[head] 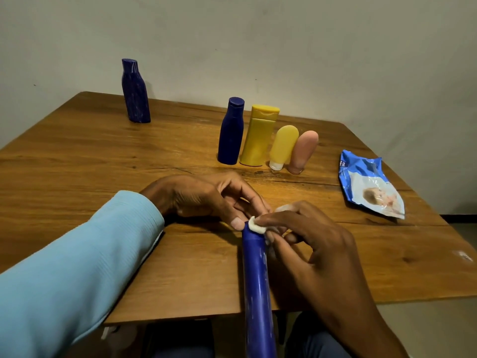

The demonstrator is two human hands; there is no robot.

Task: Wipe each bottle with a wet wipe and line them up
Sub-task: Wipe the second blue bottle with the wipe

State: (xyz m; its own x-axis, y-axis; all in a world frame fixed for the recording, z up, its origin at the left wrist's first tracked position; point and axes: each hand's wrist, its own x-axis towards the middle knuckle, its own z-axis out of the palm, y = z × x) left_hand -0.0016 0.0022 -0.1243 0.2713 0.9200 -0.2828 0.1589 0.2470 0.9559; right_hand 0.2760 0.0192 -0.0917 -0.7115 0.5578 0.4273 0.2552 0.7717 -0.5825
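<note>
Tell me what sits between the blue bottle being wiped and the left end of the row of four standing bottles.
Nothing visible on the table does. The blue bottle in hand lies toward the near edge, and bare wooden table runs from it up to the dark blue bottle at the row's left end. Only the left hand holding its tip is in that stretch.
</note>
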